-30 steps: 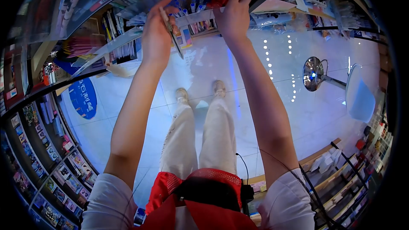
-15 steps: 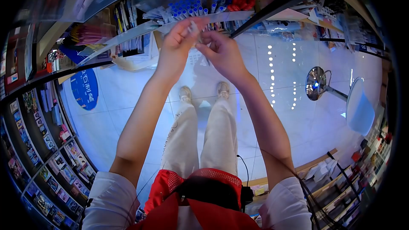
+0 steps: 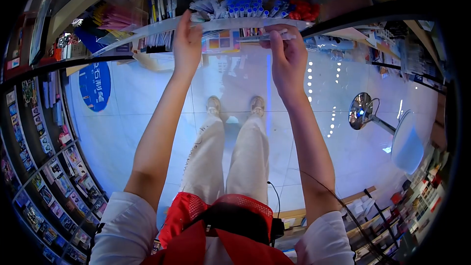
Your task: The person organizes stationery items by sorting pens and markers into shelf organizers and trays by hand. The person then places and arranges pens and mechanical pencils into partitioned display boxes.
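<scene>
While closed, right grip (image 3: pixel 288 64) on pen (image 3: pixel 287 35)

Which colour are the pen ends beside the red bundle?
The pen ends are blue; head view.

Left arm (image 3: pixel 159 130) runs up from lower left of frame, right arm (image 3: pixel 311 137) from lower right, both reaching toward top centre. Elbows only slightly bent. Left wrist (image 3: pixel 185 72) near straight; left hand (image 3: pixel 187 49) upper centre-left, fingers pointing up, loosely spread, slight blur. Right hand (image 3: pixel 288 64) upper centre-right, thumb raised, fingers curled inward in a grip. Hands well apart, roughly level. Legs (image 3: pixel 203 167) straight, feet (image 3: pixel 213 105) side by side mid-frame.
</scene>
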Demonstrator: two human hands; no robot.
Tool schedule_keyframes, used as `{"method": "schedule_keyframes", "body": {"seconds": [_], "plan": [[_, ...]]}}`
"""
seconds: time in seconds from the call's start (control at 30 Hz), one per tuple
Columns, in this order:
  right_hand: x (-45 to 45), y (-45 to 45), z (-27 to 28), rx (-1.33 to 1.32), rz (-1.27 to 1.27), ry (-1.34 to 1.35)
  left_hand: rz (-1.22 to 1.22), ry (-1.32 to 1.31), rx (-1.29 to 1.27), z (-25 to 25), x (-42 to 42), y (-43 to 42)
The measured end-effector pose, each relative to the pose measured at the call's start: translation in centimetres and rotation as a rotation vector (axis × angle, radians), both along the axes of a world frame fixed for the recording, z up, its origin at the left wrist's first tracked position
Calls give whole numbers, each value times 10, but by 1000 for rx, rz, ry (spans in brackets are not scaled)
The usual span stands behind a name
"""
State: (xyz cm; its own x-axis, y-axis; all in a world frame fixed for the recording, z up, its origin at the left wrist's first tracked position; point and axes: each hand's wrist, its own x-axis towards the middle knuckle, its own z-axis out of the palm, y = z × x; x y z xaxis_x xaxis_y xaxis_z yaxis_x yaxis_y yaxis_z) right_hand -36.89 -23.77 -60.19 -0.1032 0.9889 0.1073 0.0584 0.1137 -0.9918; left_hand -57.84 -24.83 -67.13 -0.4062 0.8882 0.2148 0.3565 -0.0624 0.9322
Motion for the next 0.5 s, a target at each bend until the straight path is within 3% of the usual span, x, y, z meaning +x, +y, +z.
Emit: {"method": "schedule_keyframes", "body": {"seconds": [0.03,0.17,0.37,0.5], "plan": [[-4,1,1,14,11,-37,-44,-77,-44,-1,4,2],[-22,1,9,-26,-24,13,-59,362,73,6,15,10],[-31,5,6,128,-69,-76,-106,364,65,-3,7,21],[-41,6,22,122,-91,29,-146,360,87,9,-5,17]]}}
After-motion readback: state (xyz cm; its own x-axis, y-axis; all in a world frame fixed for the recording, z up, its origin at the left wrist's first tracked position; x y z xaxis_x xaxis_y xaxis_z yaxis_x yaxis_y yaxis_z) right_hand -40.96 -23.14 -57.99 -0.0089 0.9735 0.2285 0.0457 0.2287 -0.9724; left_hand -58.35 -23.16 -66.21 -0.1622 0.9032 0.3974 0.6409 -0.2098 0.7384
